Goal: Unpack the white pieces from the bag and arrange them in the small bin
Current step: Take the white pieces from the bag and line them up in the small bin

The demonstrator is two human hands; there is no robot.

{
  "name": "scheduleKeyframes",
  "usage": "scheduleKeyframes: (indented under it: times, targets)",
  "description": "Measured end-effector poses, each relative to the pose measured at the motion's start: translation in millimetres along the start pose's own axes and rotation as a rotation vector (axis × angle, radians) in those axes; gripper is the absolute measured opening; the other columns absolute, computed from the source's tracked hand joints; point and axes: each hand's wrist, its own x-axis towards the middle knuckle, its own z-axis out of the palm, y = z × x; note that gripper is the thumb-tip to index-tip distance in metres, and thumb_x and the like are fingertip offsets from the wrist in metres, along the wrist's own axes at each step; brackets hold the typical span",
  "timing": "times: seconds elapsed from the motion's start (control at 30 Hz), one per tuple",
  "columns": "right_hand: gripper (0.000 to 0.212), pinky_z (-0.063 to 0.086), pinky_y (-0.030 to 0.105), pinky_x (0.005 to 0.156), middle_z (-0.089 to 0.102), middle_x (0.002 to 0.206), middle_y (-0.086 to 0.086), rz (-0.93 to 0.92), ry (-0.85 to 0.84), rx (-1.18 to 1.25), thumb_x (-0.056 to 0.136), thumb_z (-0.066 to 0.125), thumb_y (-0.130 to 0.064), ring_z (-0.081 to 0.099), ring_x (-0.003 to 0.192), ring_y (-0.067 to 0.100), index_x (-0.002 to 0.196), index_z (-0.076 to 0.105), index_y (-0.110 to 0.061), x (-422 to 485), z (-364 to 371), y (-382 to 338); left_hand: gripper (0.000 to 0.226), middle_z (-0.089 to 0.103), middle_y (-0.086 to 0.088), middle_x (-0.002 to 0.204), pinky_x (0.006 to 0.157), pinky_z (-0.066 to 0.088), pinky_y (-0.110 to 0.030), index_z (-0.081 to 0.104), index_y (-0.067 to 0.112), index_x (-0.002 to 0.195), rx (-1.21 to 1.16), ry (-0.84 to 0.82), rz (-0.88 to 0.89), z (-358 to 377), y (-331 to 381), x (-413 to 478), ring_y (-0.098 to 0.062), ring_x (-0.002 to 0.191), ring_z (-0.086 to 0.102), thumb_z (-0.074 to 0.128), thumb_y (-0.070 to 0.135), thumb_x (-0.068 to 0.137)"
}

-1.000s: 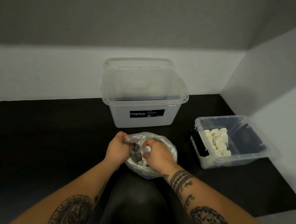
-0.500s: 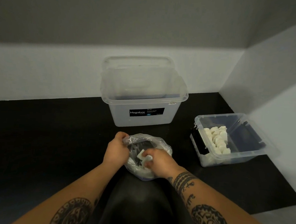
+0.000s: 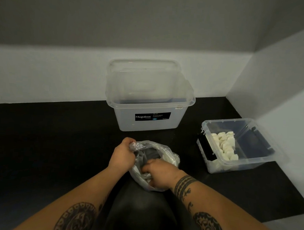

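Note:
A clear plastic bag lies on the black mat in front of me, with white pieces showing inside. My left hand grips the bag's crumpled rim at its upper left. My right hand reaches down into the bag, fingers curled among white pieces; whether it holds one is hidden. To the right stands the small clear bin, holding several white pieces in rows along its left side.
A large clear Megabox tub stands behind the bag, its lid propped behind it against the back wall. A white wall closes off the right side just past the small bin. A dark rounded shape sits between my forearms.
My right hand has pushed lower into the bag, toward its near side. My left hand has pulled the rim up and left, opening the mouth wider.

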Motion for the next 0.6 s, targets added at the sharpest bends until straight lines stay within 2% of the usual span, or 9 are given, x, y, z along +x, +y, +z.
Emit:
scheduleKeyframes:
  times: [0.17, 0.23, 0.33, 0.43, 0.53, 0.6]
  targets:
    - [0.04, 0.051, 0.033, 0.095, 0.062, 0.124, -0.002, 0.059, 0.017, 0.047, 0.089, 0.069, -0.024, 0.059, 0.112, 0.018, 0.129, 0.064, -0.026, -4, 0, 1, 0.034, 0.064, 0.005, 0.107, 0.072, 0.052, -0.025, 0.055, 0.027, 0.13, 0.005, -0.014, -0.017, -6, -5, -1, -0.01, 0.091, 0.066, 0.057, 0.012, 0.099]
    - [0.034, 0.051, 0.03, 0.089, 0.066, 0.112, -0.007, 0.11, 0.015, 0.136, 0.088, 0.069, -0.022, 0.061, 0.103, 0.014, 0.122, 0.068, -0.028, -5, 0, 3, 0.037, 0.064, 0.005, 0.107, 0.071, 0.053, -0.026, 0.054, 0.028, 0.132, 0.008, -0.023, -0.02, -8, -7, -2, -0.011, 0.09, 0.067, 0.056, 0.011, 0.099]
    - [0.026, 0.05, 0.028, 0.086, 0.068, 0.105, -0.009, 0.176, 0.041, 0.306, 0.086, 0.072, -0.025, 0.062, 0.1, 0.012, 0.112, 0.068, -0.031, -7, -3, 8, 0.042, 0.063, 0.005, 0.109, 0.07, 0.056, -0.027, 0.053, 0.028, 0.135, 0.006, -0.041, -0.009, -11, -8, -3, -0.012, 0.09, 0.068, 0.056, 0.007, 0.098]
    - [0.031, 0.053, 0.027, 0.077, 0.067, 0.1, -0.009, 0.262, 0.114, 0.55, 0.08, 0.081, -0.028, 0.065, 0.094, 0.011, 0.106, 0.066, -0.03, -10, -11, 10, 0.042, 0.064, 0.005, 0.107, 0.07, 0.055, -0.027, 0.055, 0.026, 0.134, -0.006, -0.045, 0.002, -13, -6, -4, -0.011, 0.089, 0.067, 0.057, 0.006, 0.097]
    - [0.032, 0.062, 0.03, 0.07, 0.071, 0.103, 0.002, 0.319, 0.196, 0.915, 0.079, 0.085, -0.017, 0.073, 0.091, 0.018, 0.104, 0.066, -0.022, -17, -21, 8, 0.042, 0.066, 0.003, 0.111, 0.081, 0.059, -0.033, 0.054, 0.024, 0.135, -0.033, -0.056, 0.003, -17, -2, -6, -0.013, 0.093, 0.068, 0.059, 0.009, 0.096]
    - [0.031, 0.062, 0.029, 0.066, 0.072, 0.105, 0.009, 0.312, 0.238, 1.161, 0.08, 0.083, -0.008, 0.074, 0.092, 0.021, 0.105, 0.067, -0.016, -23, -30, 7, 0.049, 0.064, 0.001, 0.126, 0.093, 0.058, -0.038, 0.051, 0.025, 0.141, -0.073, -0.091, 0.015, -20, 0, -7, -0.015, 0.106, 0.066, 0.062, 0.012, 0.095]
